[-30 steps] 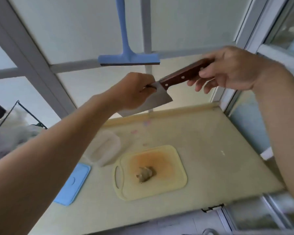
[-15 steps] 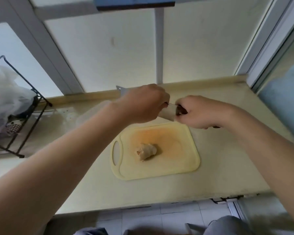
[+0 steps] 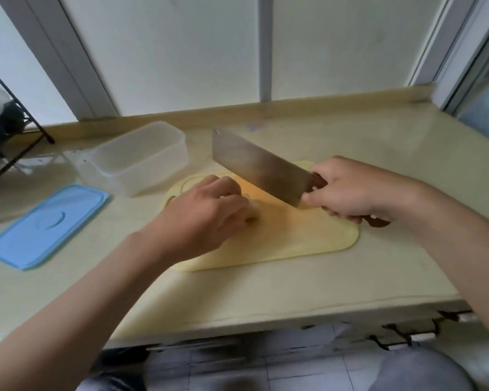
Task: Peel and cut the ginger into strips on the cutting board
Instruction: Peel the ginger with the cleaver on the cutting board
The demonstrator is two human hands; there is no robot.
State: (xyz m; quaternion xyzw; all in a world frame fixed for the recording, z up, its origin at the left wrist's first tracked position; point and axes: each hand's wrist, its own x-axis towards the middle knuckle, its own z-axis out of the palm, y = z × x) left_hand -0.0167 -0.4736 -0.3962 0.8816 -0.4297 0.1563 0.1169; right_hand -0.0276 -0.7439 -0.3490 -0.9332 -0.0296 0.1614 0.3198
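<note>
Near the middle of the pale yellow plastic cutting board [image 3: 308, 244], the left hand [image 3: 206, 215] curls over the knobbly beige ginger [image 3: 253, 210], seemingly pinning it. The right hand [image 3: 347, 190] grips the wooden-handled steel cleaver [image 3: 257, 167], raised over the board. If the ginger rolls, the blade could catch those knuckles.

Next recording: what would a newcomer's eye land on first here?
The broad steel cleaver, gripped by the right hand, slants over the pale yellow plastic cutting board at the middle of the beige counter. Under it, the left hand curls over the pale ginger piece on the board. Left of them sit a clear plastic container and a flat blue rectangular lid.
</note>
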